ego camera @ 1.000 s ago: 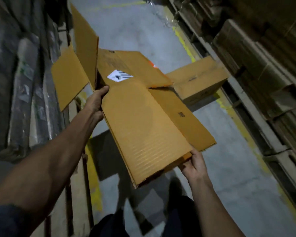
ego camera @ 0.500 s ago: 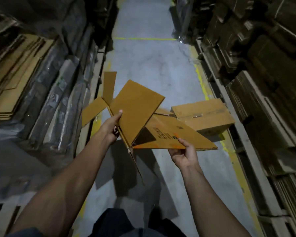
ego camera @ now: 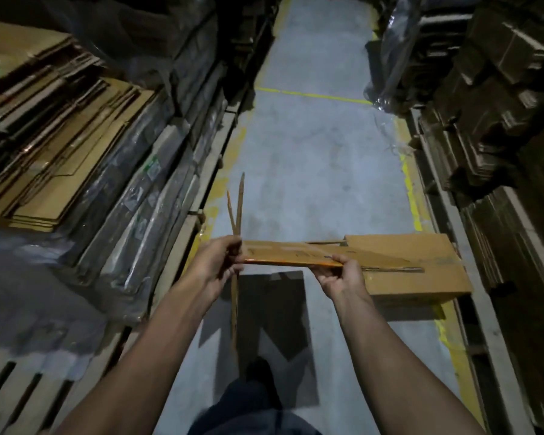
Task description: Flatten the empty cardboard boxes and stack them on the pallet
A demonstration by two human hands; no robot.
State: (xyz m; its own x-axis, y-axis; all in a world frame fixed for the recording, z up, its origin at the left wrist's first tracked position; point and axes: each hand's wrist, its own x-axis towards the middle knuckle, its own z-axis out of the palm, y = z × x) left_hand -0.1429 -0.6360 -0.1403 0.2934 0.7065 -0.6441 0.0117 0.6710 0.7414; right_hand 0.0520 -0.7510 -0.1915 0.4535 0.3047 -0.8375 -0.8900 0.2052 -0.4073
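Gripping the flattened box point(ego camera: 292, 253) edge-on: left hand point(ego camera: 215, 262), right hand point(ego camera: 343, 276).

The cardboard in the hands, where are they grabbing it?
Both hands hold the flattened cardboard box: the left hand grips its left end, and the right hand pinches its near edge.
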